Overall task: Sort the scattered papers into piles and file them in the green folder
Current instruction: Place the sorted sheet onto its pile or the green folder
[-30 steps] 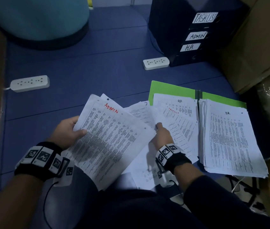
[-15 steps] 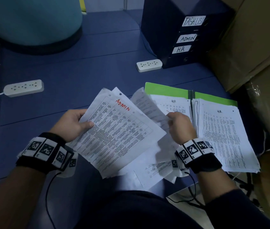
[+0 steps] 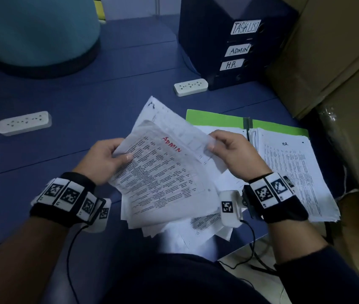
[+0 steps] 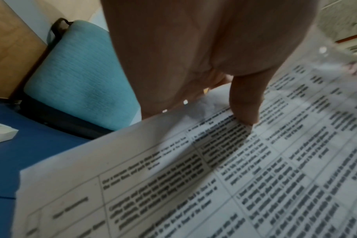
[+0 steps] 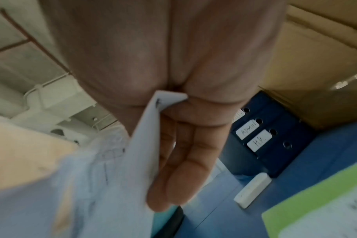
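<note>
Far left on the blue desk: a white power strip, flat, well apart from the papers. Behind it a teal chair.

Left hand: grip closed on the left edge of a sheaf of printed sheets, thumb pressed on top of the table print, the other fingers hidden beneath. Top sheet marked "ADMIN" in red. The sheaf is held up off the desk, tilted.

Beneath the sheaf: loose papers lying scattered at the near desk edge.

Right hand: pinching the edge of a single sheet, which stands just behind the ADMIN sheaf; fingers lie flat against its back in the right wrist view.

Behind the hands: a second white power strip, beside a dark blue file box labelled TASKLIST, ADMIN, H.R.

Right: green folder lying open on the desk. A thick stack marked "HR" rests on its right half; more paper lies on its left half, mostly hidden by the right hand.

Far right: cardboard boxes, close against the file box and folder.
</note>
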The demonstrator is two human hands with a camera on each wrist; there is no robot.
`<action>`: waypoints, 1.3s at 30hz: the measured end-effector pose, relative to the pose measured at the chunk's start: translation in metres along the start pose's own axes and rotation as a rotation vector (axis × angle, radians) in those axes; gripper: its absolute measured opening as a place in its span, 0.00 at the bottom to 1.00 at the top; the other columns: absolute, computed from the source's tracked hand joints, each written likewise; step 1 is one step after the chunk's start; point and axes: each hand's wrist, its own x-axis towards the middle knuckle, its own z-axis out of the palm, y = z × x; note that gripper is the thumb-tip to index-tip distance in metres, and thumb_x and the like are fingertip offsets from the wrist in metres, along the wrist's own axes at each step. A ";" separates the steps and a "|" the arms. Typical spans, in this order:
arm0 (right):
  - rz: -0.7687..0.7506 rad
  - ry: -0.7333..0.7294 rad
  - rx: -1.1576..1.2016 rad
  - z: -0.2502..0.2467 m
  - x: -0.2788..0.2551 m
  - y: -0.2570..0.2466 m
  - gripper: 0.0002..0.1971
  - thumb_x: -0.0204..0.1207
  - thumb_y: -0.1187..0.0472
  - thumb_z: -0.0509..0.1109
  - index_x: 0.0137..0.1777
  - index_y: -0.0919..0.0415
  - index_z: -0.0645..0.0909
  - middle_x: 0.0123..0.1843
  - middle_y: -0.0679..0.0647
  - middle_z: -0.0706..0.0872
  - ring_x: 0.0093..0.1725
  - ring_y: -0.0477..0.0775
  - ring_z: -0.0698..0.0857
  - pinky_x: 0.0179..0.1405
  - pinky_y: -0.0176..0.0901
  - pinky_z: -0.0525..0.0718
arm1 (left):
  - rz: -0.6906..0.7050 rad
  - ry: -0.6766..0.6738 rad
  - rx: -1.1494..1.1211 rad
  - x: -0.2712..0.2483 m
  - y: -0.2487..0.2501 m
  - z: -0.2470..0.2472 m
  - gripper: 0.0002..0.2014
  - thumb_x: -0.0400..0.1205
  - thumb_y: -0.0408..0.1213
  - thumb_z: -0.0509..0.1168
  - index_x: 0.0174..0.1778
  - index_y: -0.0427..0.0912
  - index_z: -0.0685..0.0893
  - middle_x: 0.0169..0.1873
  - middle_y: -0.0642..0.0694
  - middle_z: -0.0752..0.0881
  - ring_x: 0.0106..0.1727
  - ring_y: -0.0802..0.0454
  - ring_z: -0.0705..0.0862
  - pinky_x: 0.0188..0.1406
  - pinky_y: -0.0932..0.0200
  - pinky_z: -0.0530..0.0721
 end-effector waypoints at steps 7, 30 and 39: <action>0.625 0.066 -0.406 0.047 0.015 0.107 0.30 0.73 0.42 0.72 0.68 0.60 0.73 0.66 0.60 0.81 0.62 0.61 0.81 0.62 0.55 0.80 | -0.094 0.165 -0.013 -0.019 -0.026 -0.011 0.29 0.79 0.25 0.68 0.53 0.72 0.75 0.44 0.57 0.90 0.51 0.54 0.88 0.56 0.43 0.84; 0.176 0.157 -0.493 0.055 0.002 0.073 0.06 0.80 0.68 0.60 0.47 0.61 0.78 0.44 0.61 0.82 0.43 0.62 0.80 0.36 0.47 0.71 | -0.142 0.137 -0.047 -0.039 -0.036 -0.026 0.17 0.79 0.25 0.68 0.47 0.56 0.86 0.41 0.60 0.91 0.42 0.60 0.89 0.49 0.51 0.85; -0.091 0.194 -0.308 -0.008 0.005 -0.001 0.08 0.76 0.70 0.70 0.51 0.59 0.84 0.43 0.50 0.87 0.50 0.53 0.87 0.53 0.39 0.81 | 0.024 0.084 -0.140 -0.047 -0.001 -0.034 0.11 0.71 0.32 0.73 0.44 0.54 0.90 0.55 0.42 0.86 0.55 0.45 0.86 0.63 0.42 0.81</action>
